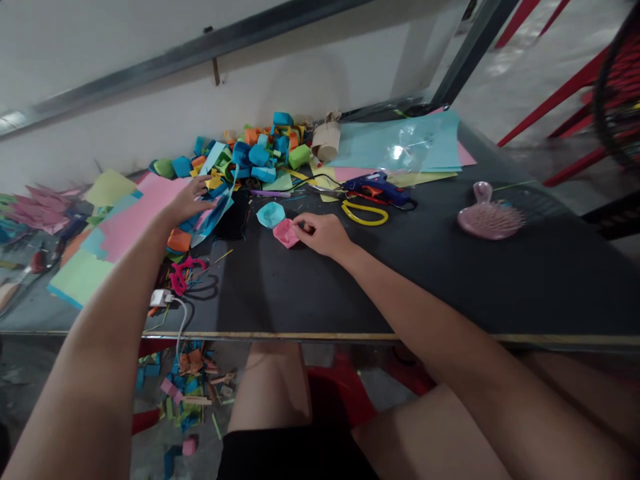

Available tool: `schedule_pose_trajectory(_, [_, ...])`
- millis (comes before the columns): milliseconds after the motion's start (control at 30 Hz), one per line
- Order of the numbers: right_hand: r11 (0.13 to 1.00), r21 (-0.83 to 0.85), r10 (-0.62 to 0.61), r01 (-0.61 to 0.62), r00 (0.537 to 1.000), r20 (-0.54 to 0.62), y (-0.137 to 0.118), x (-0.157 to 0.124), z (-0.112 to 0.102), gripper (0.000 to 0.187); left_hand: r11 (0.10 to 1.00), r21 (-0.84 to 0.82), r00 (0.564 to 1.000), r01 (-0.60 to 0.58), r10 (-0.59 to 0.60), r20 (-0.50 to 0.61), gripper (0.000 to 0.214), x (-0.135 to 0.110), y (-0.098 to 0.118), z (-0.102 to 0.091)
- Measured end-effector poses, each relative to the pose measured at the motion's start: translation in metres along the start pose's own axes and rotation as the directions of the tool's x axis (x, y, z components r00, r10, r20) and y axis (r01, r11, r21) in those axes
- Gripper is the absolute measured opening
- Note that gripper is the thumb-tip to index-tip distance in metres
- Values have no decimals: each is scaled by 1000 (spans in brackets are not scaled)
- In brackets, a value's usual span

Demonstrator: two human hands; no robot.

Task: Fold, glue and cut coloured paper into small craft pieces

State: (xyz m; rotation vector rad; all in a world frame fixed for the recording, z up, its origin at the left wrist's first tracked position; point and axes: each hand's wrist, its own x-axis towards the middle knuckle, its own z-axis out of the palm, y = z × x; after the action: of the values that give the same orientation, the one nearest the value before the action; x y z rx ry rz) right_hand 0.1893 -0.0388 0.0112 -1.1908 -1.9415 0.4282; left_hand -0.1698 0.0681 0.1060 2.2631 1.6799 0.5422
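Paper pile met at left, pink paper cup pinched at right!
The left hand's fingers are loosely spread by blue strips; whether any is gripped cannot be told. Just beside the blue paper cup, the pink one is held in the right hand's narrow pinch, best kept light; shallow, angular walls are shown.

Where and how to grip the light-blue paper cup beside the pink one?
Light-blue paper cup: probably pinch its left rim, coming from the left. That thin edge is exposed, while the pink paper cup and right hand crowd its right.
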Motion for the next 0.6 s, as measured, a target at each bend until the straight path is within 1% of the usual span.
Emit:
schedule_pose_trajectory(33, [1000,1,-4,4,1000,-4,0,0,0,18,999,30,999,-35,34,26,58,-2,1,0])
schedule_pose_trajectory(100, [1000,4,-12,12,1000,-14,0,0,0,18,981,166,991,-105,89,98,40,-8,5,-1])
schedule_pose_trajectory(133, [1000,8,-17,17,1000,-16,1,0,0,19,963,235,986,-130,101,133,34,-11,8,0])
schedule_pose_trajectory(200, [1000,17,-27,27,1000,-14,1,0,1,19,935,329,983,-134,85,160,32,-17,13,5])
schedule_pose_trajectory(333, [999,23,-37,38,999,-20,1,-1,0,20,882,470,990,-26,-41,132,44,-24,28,25])
schedule_pose_trajectory(433, [999,30,-32,33,999,-32,1,0,-1,20,798,602,976,25,-151,159,43,-28,44,37])
schedule_pose_trajectory(500, [999,39,-29,31,999,-30,0,0,-2,20,763,644,973,59,-189,134,40,-30,54,39])
schedule_pose_trajectory(600, [999,40,-34,35,999,-35,0,0,-1,19,777,609,969,158,-240,55,33,-30,59,32])
